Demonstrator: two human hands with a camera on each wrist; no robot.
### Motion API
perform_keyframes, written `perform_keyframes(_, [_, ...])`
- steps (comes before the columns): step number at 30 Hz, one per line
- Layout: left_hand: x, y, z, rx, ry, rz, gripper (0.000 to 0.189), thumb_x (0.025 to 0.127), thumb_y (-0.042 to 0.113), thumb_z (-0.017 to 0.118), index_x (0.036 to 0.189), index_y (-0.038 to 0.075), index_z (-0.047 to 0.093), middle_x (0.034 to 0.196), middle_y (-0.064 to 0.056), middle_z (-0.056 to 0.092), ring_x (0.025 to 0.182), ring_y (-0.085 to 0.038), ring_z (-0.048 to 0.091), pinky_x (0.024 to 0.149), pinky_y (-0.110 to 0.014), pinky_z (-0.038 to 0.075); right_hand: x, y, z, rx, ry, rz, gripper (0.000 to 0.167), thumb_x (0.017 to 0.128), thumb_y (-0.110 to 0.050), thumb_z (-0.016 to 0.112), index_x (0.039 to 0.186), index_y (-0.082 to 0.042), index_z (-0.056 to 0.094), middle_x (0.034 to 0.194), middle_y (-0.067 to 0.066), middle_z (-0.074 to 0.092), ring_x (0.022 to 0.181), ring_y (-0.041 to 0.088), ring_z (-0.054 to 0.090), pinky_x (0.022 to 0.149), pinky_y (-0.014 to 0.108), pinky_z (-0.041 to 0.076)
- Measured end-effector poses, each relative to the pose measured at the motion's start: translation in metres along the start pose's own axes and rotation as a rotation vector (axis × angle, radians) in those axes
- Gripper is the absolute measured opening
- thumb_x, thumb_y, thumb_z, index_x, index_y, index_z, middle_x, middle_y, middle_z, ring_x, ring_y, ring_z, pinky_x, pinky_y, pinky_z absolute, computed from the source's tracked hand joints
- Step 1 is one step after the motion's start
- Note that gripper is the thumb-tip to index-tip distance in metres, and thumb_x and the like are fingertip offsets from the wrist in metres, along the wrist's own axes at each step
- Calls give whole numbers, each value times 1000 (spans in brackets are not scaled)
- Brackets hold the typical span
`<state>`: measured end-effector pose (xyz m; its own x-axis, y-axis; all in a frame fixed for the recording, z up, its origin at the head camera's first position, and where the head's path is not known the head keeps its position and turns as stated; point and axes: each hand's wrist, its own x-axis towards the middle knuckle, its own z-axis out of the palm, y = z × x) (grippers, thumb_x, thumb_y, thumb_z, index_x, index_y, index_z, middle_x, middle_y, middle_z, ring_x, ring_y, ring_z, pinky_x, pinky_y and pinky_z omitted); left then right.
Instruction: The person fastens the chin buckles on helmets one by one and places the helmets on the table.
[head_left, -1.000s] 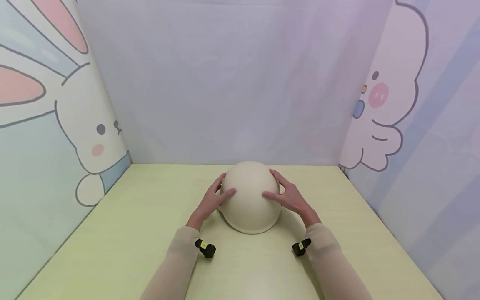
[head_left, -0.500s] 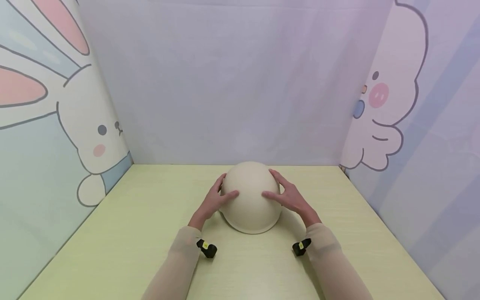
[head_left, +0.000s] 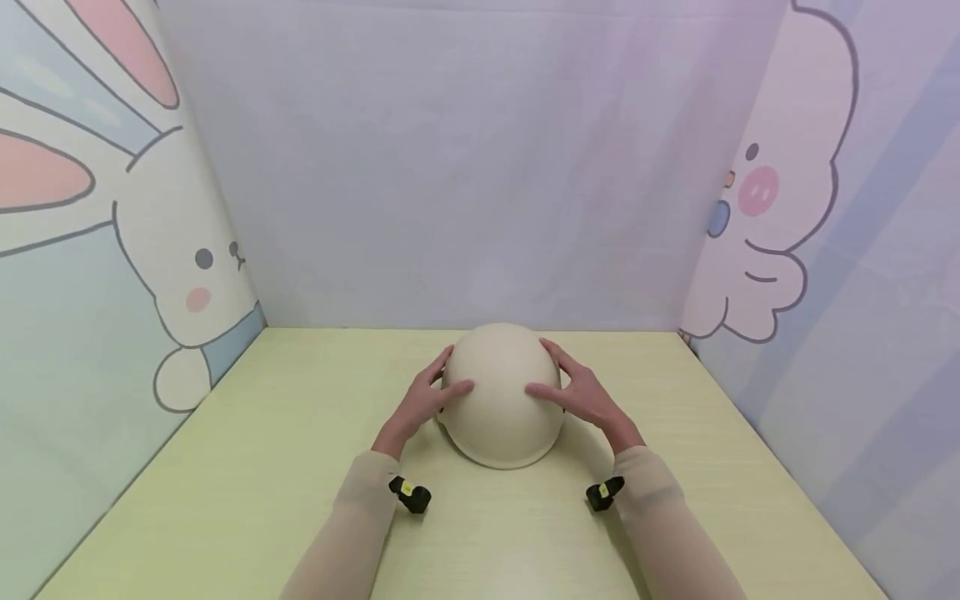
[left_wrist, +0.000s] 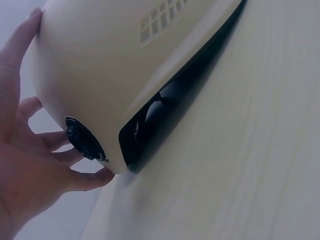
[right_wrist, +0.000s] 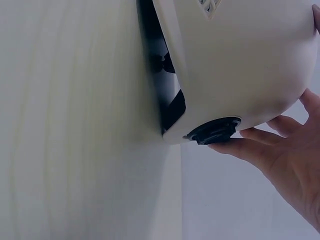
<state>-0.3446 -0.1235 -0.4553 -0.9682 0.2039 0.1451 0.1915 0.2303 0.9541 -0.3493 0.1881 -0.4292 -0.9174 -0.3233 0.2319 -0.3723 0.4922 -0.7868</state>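
Observation:
A cream helmet (head_left: 501, 417) with a smooth domed shell sits on the table in the head view, held between both hands. My left hand (head_left: 422, 404) grips its left side, thumb on the near face and fingers spread round the side. On the opposite side my right hand (head_left: 588, 398) holds it the same way. The left wrist view shows a black round side knob (left_wrist: 84, 139), a pale vent grille (left_wrist: 161, 22) and a dark visor strip (left_wrist: 175, 95) along the lower edge. A matching black knob (right_wrist: 215, 131) lies by the right hand's fingers in the right wrist view.
The pale yellow-green table (head_left: 247, 467) reaches back to a plain lilac curtain (head_left: 465, 167) close behind the helmet. Side walls carry a cartoon rabbit (head_left: 172, 258) on the left and another white cartoon animal (head_left: 795, 125) on the right. Small black wrist cameras (head_left: 411, 496) sit at both cuffs.
The left hand and thumb have shifted very slightly on the shell. The helmet and the right hand stay where they were.

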Motion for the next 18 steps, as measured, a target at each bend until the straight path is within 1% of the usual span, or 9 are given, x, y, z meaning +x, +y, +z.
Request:
perform_keyframes(3, [0, 0, 0, 3, -5, -8, 95, 83, 54, 77, 160, 32, 25, 161, -2, 30, 144, -33, 31, 102, -55, 44, -1, 0, 0, -1, -4, 9, 92, 80, -56, 78, 157, -40, 29, 158, 4, 36, 142, 31, 37, 102, 60, 41])
perform_keyframes(6, [1, 1, 0, 5, -4, -2, 96, 82, 54, 77, 160, 34, 24, 160, -4, 31, 143, -33, 33, 103, -56, 43, 0, 1, -1, -6, -4, 4, 93, 82, -55, 77, 158, -37, 27, 158, 5, 35, 142, 31, 36, 102, 59, 42])
perform_keyframes(9, [1, 3, 1, -5, -5, 9, 97, 83, 51, 77, 160, 36, 20, 159, -5, 32, 143, -32, 33, 104, -57, 41, 0, 1, -1, 3, -4, 4, 94, 83, -54, 77, 159, -33, 27, 159, 5, 35, 142, 31, 36, 100, 57, 44])
perform_keyframes(11, [0, 4, 1, -15, -7, 14, 96, 84, 49, 77, 160, 38, 19, 159, -5, 32, 142, -31, 33, 104, -57, 41, -1, 1, -2, 15, -9, 9, 94, 83, -54, 77, 159, -32, 26, 159, 5, 34, 142, 30, 36, 99, 55, 46])
perform_keyframes(16, [0, 5, 0, -6, 3, 19, 89, 85, 49, 76, 158, 40, 26, 159, -1, 31, 141, -32, 34, 103, -58, 42, -1, -1, -1, 33, -17, 21, 94, 84, -53, 76, 160, -30, 25, 159, 5, 33, 143, 31, 35, 97, 55, 48])
perform_keyframes(18, [0, 6, 0, 2, 10, 28, 87, 85, 51, 76, 157, 39, 29, 160, 0, 30, 142, -34, 33, 103, -58, 41, -1, -2, -1, 31, -20, 10, 94, 86, -51, 75, 160, -31, 22, 162, 4, 28, 145, 31, 32, 99, 56, 46])
